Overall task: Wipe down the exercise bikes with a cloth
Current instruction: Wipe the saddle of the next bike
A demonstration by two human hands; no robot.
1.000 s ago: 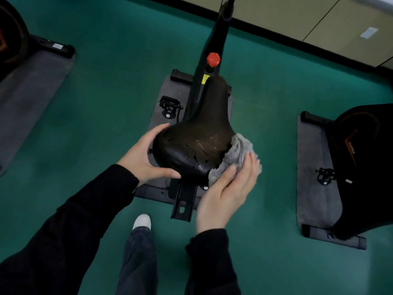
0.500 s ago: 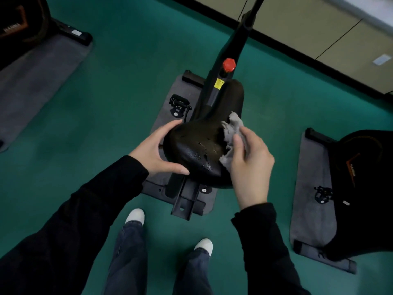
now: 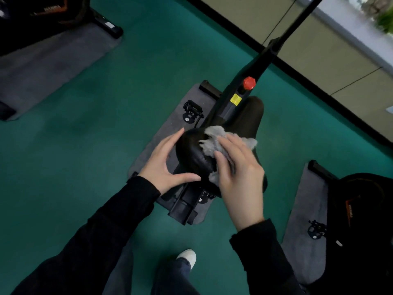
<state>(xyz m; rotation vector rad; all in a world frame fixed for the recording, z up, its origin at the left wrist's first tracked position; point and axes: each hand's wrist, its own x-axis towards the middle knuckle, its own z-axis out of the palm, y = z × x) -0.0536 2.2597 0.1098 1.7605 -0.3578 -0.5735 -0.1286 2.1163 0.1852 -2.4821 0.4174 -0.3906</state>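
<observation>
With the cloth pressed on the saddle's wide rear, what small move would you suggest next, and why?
Probably slide the right hand with the cloth forward toward the narrow nose of the saddle: the cloth covers only the wide rear, the nose lies bare, and the left hand braces the left side.

your right hand (image 3: 238, 167) covers most of the cloth (image 3: 212, 135) and the right side of the saddle (image 3: 191, 150). the neighbouring bike (image 3: 361, 209) is cut off by the right edge; the greenery (image 3: 385, 20) is blurred.
</observation>
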